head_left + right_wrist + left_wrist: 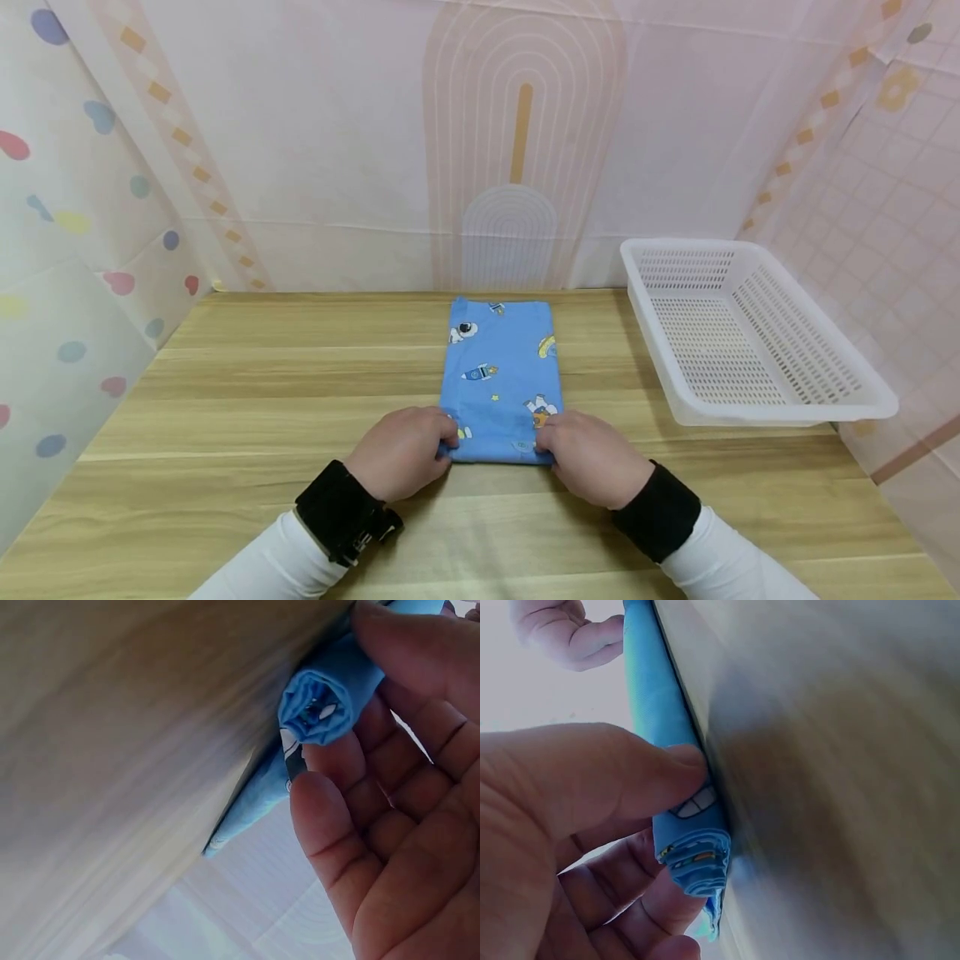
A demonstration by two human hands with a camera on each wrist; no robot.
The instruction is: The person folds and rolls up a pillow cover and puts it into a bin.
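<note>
A blue cloth lies on the table, in the middle, with its far end close to the back wall. It has little rockets, stars and spacemen on it. Its near end is rolled up, and the rest lies flat on the far side of the roll.

The left hand pinches the left end of the roll, with the thumb on the near side and fingers behind. The right hand pinches the right end the same way. From the right, the roll's end looks round with a small hole inside.

Each wrist has a black band, and both sleeves are white. A white basket with lots of holes sits to the right, well apart from the cloth.
</note>
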